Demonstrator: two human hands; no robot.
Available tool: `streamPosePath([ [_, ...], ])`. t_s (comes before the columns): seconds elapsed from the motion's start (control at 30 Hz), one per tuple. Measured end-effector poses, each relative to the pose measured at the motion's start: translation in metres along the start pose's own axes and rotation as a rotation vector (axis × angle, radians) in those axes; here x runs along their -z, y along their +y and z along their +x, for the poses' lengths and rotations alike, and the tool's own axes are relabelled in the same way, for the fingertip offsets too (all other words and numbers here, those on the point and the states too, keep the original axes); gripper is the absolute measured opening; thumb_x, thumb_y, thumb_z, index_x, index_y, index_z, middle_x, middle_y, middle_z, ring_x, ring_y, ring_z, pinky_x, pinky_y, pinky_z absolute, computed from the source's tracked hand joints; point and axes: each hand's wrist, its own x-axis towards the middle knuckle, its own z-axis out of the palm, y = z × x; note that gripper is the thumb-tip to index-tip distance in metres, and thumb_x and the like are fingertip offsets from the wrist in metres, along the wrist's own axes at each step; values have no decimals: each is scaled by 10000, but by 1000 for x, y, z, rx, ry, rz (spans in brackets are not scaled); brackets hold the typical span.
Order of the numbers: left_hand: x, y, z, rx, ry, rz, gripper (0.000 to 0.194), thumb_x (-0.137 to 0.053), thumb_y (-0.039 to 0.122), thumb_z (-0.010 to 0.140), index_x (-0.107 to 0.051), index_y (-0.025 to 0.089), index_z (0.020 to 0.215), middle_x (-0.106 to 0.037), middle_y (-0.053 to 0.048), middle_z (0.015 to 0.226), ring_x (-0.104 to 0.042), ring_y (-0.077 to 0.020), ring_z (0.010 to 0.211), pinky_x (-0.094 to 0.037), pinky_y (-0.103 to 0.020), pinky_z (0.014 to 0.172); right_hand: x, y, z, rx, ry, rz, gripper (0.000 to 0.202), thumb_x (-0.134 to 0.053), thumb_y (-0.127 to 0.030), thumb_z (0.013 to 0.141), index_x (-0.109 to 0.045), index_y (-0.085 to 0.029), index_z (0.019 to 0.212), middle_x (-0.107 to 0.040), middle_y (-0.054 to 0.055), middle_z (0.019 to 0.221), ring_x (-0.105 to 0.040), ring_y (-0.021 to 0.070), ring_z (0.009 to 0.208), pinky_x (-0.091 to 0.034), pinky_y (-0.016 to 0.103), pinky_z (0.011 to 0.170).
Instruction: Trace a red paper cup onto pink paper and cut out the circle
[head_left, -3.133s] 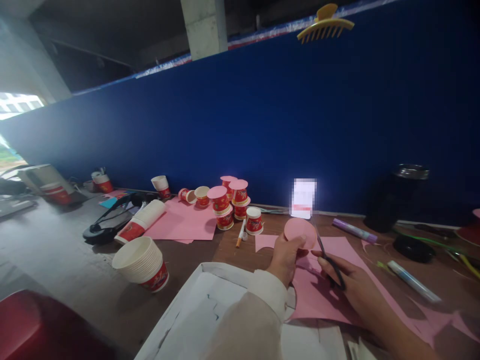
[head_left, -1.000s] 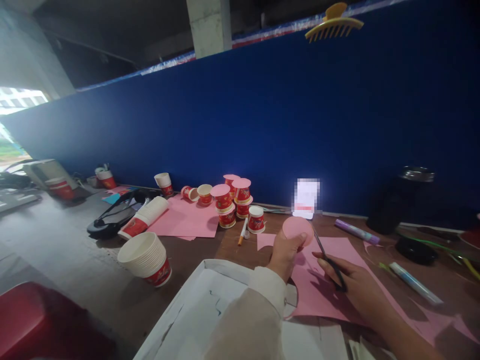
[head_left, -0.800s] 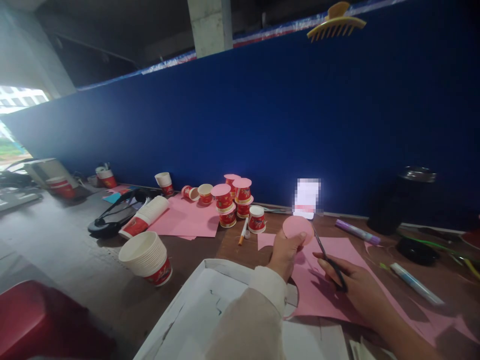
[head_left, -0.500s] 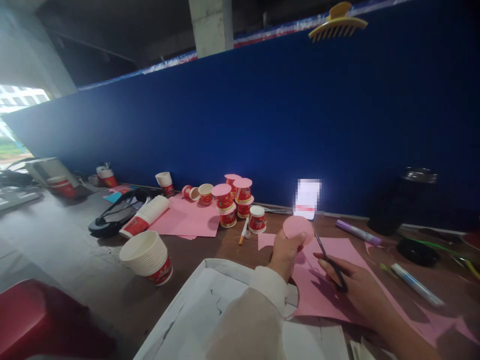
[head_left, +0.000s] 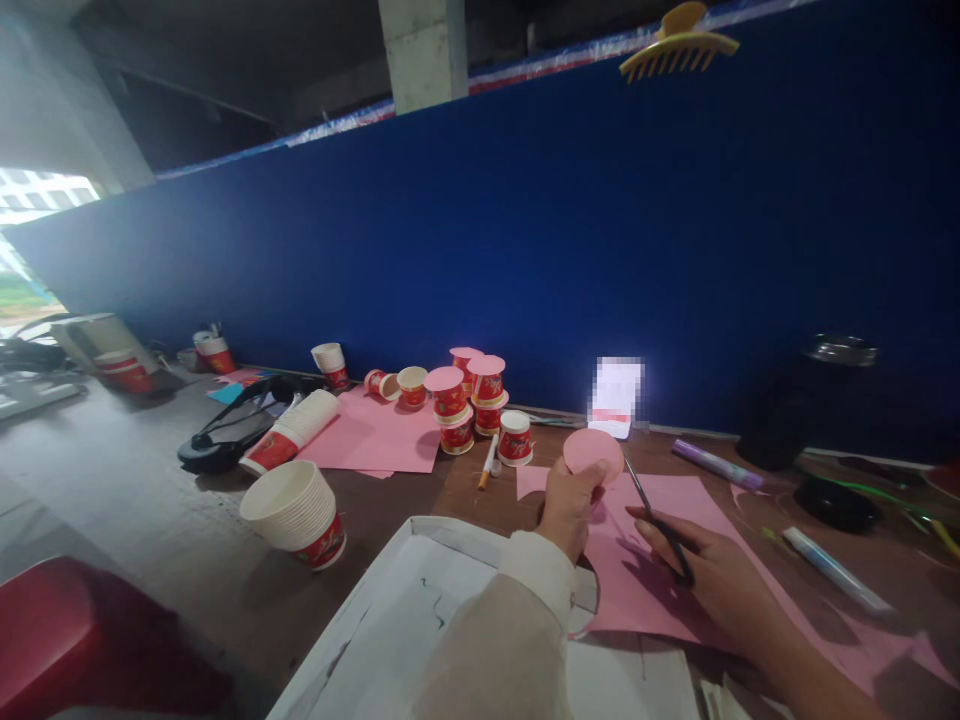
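My left hand [head_left: 568, 500] pinches a round pink paper disc [head_left: 592, 453] by its lower edge, thumb on top. In my right hand [head_left: 694, 555] is a pair of scissors [head_left: 646, 505], fingers wrapped round the dark handles. The blades point up and left, their tips close to the disc's right edge; whether they touch it I cannot tell. Below both hands lies a pink paper sheet [head_left: 645, 600]. Left of my left hand stand stacked red paper cups [head_left: 456, 437] with pink discs on top, and a single upturned cup [head_left: 515, 440].
A lit phone [head_left: 616, 398] leans on the blue partition [head_left: 525, 230]. A white tray [head_left: 420, 527] sits in front. Nested cups [head_left: 289, 515], more pink sheets [head_left: 375, 440] and a black strap [head_left: 225, 430] lie left. A purple marker [head_left: 716, 465] and a white tube [head_left: 836, 570] lie right.
The pink disc and my left hand have shifted very slightly left and up. My right hand keeps the scissors in nearly the same place.
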Motion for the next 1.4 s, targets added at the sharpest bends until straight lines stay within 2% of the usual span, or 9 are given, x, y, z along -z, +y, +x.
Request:
streamPosePath([
  [0.17,1,-2,1,-20,-31,6,572,-960,349,444,-698,167,918,-720,-48,918,-636,-153,810,-506,-262,723,-3,-5,-3,-39,-7,53,665,-720,-654,756,-810,-162,1194,-806,71,872,-598,173,546,-540,327,595],
  [0.4,2,-6,2,-101,-118,80,513,-942,355,501,-709,155,912,-701,-33,822,-596,-140,726,-479,-267,688,-2,-7,-6,-47,26,108,620,-727,-630,768,-820,-185,1188,-812,93,974,-646,181,616,-525,308,579],
  [0.6,2,-3,-1,-96,-157,120,493,-915,330,516,-728,138,929,-699,-39,812,-576,-135,699,-463,-274,680,-1,-6,-6,-56,33,140,656,-742,-632,747,-808,-168,1206,-783,63,835,-537,134,505,-490,300,523],
  [0.67,2,-3,-1,-99,-170,115,486,-909,326,522,-732,144,937,-708,-46,837,-588,-140,716,-462,-271,681,-1,-5,-4,-57,45,133,660,-739,-638,746,-810,-163,1198,-766,55,796,-541,140,511,-482,299,517],
  [0.83,2,-4,-1,-110,-160,150,436,-895,340,535,-740,147,894,-698,-44,797,-568,-135,685,-451,-266,652,1,-4,-1,-27,38,116,638,-748,-634,740,-822,-165,1167,-786,73,871,-616,176,599,-511,305,559],
  [1.07,2,-1,-4,-108,-158,151,426,-895,363,545,-755,156,890,-706,-55,814,-580,-148,707,-449,-269,651,4,-6,-3,-38,16,105,641,-734,-638,751,-813,-168,1180,-765,54,769,-577,171,532,-502,317,535],
  [1.4,3,-4,0,-82,-145,115,493,-917,339,537,-732,145,950,-705,-48,840,-569,-124,691,-452,-255,653,5,-6,-2,-23,6,68,635,-741,-627,744,-818,-170,1178,-797,81,873,-597,179,539,-521,338,550],
])
